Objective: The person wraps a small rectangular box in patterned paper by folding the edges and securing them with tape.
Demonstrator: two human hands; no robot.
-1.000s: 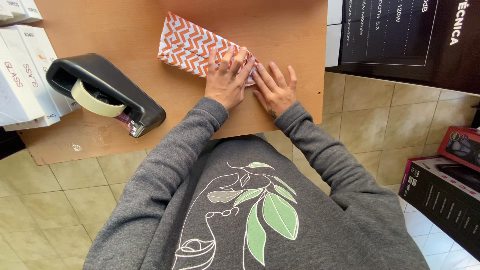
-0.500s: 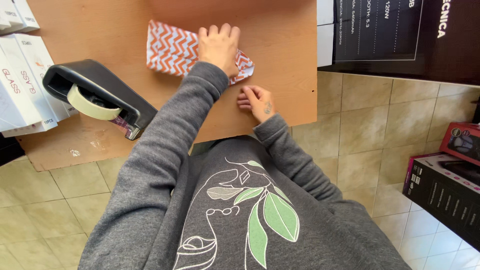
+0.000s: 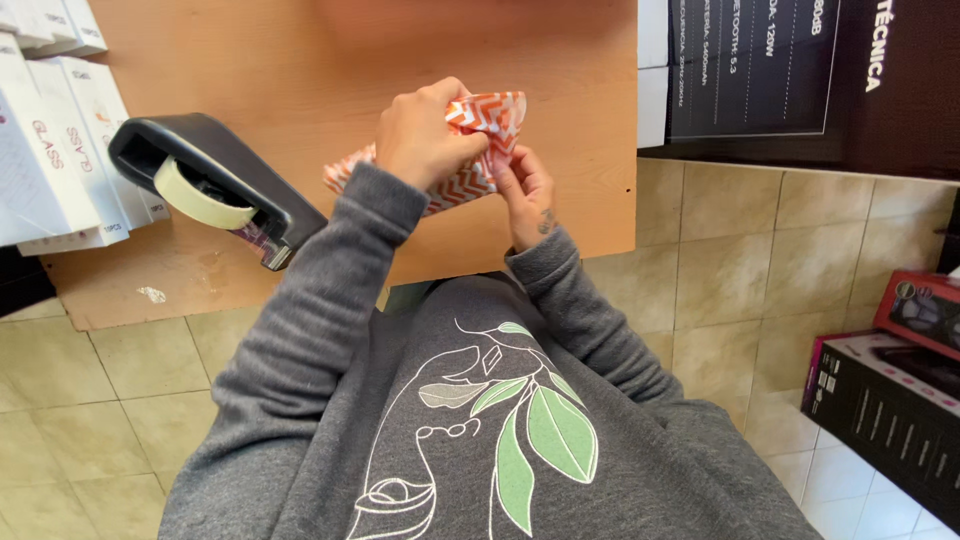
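I am watching the orange-and-white chevron-wrapped parcel (image 3: 478, 150) coming up off the wooden bench (image 3: 300, 60): a second ago it was lying flat under both palms, half a second ago only the left hand was pressing it down, and now both hands are holding it tilted above the bench, near the middle of the near edge. The left hand (image 3: 425, 135) is gripping over the top of the parcel, its fingers (image 3: 440, 98) curled closed around the paper. The right hand (image 3: 525, 190) is working at the right end, its fingers (image 3: 508, 165) pinching narrowly on a fold of paper there (the exact flap is hidden behind the thumb, so I cannot tell how it is folded). To me the change is reading as a shift from smoothing the wrap flat to tucking in an end.

At the left, well apart from the hands, a black tape dispenser (image 3: 215, 185) with a pale roll is sitting untouched, and white boxes (image 3: 55, 130) are stacked at the far left. Dark cartons (image 3: 800, 70) are standing to the right, beyond the bench.
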